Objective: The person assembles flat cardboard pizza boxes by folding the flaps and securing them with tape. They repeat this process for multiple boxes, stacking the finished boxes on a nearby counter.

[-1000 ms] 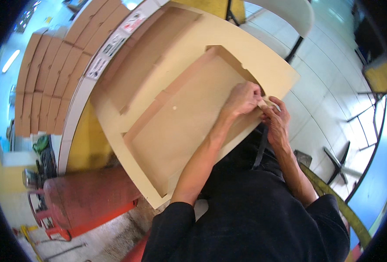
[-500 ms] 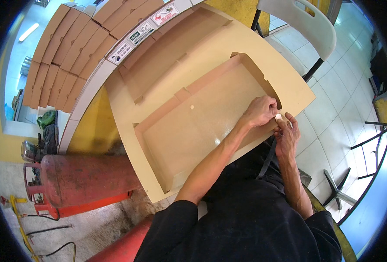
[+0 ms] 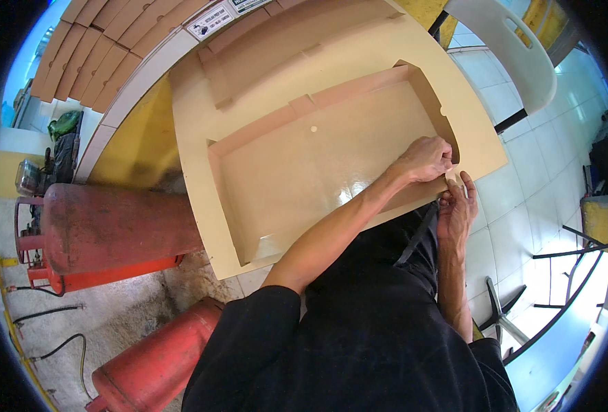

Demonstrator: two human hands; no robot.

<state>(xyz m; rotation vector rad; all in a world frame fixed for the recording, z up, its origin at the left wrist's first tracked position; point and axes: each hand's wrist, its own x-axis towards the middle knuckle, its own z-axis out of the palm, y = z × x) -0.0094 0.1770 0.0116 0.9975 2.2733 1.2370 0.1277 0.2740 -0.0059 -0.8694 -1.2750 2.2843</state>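
Head view: a shallow cardboard tray is set open along the near edge of a cream worktop, with a second cardboard tray placed beyond it toward the far edge. At the first one's near right corner, a pale corner flap is pinched by the curled left hand; whether it is also gripped by the partly spread right hand cannot be told. Left, far and right walls are raised, so folding seems mostly done; that corner appears not yet secured.
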